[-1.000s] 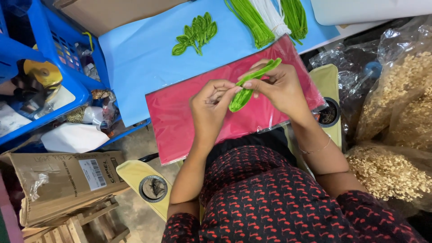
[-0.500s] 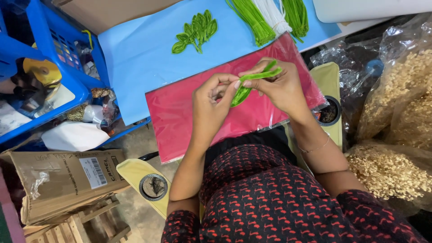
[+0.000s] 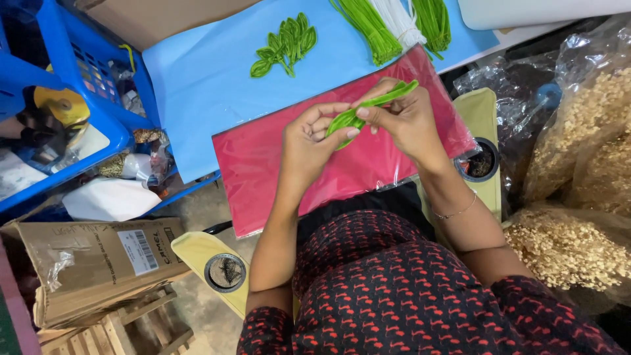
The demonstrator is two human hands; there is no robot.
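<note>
Both my hands hold a green artificial leaf piece (image 3: pixel 355 117) above a red sheet (image 3: pixel 263 158) wrapped in clear plastic. My left hand (image 3: pixel 309 141) pinches its lower, wider end. My right hand (image 3: pixel 404 118) grips the narrow upper part, which pokes out past my fingers. The red sheet lies on a light blue sheet (image 3: pixel 204 79). A small cluster of finished green leaves (image 3: pixel 284 45) rests on the blue sheet, farther from me.
Bundles of green and white stems (image 3: pixel 394 20) lie at the far edge. Blue plastic crates (image 3: pixel 72 85) with odds and ends stand left. Clear bags of pale dried material (image 3: pixel 578 164) sit right. A cardboard box (image 3: pixel 92 263) is lower left.
My hands have drawn closer together on the green leaf piece and shifted slightly; its upper end is now more folded into my right hand.
</note>
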